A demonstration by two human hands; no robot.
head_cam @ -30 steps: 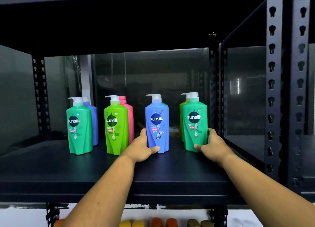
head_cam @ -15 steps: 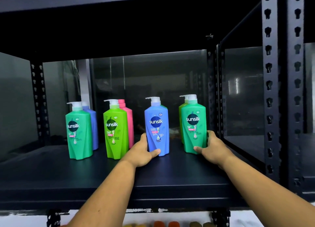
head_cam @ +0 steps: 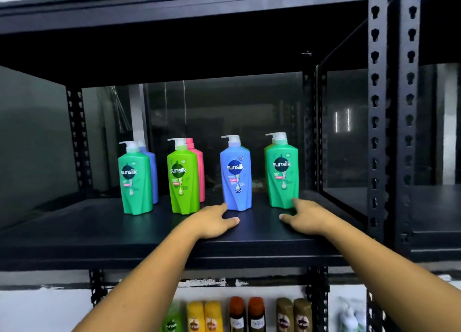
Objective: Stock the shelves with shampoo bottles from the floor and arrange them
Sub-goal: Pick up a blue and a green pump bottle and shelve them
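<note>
Two open hands: left hand (head_cam: 214,222) before blue bottle (head_cam: 235,179), right hand (head_cam: 306,219) before rightmost green bottle (head_cam: 283,179).

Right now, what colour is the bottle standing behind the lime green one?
Pink. That pink bottle shows best in the head view.

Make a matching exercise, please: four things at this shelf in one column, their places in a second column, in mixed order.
1 pink bottle
2 front blue bottle
3 front lime green bottle
4 right hand

a second from left in front row
b behind the front lime green bottle
c beside the rightmost green bottle's base
d just beyond the left hand

Pairs: 1-b, 2-d, 3-a, 4-c
</note>
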